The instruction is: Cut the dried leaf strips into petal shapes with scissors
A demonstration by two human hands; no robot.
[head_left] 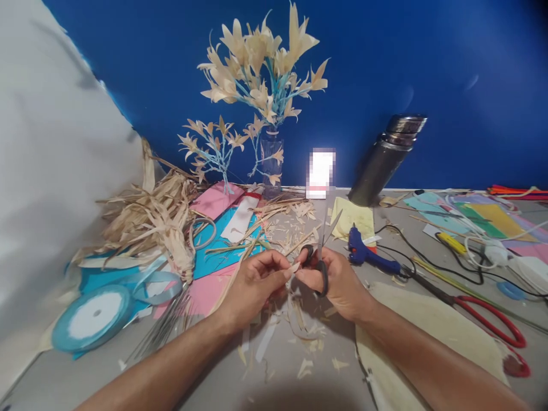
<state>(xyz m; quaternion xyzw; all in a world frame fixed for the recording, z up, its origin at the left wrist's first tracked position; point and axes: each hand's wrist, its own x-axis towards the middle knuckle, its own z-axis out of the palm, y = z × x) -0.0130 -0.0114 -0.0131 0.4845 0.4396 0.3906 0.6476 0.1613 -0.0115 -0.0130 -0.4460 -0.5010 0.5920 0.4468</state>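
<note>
My left hand (pixel 254 282) is closed in a pinch on a small pale strip of dried husk (pixel 294 268) just above the grey table (pixel 214 377). My right hand (pixel 338 279) meets it at the fingertips and also pinches the strip. Black-handled scissors (pixel 322 251) hang on my right hand's fingers, blades apart and pointing up and away. Husk scraps (pixel 306 342) lie scattered on the table under both hands.
A pile of dried husks (pixel 149 220) and a blue ribbon spool (pixel 92 317) lie at the left. Husk flowers in a vase (pixel 272 157) stand at the back beside a metal flask (pixel 385 160). A blue glue gun (pixel 368 254), cables, red-handled scissors (pixel 488 311) and coloured paper lie at the right.
</note>
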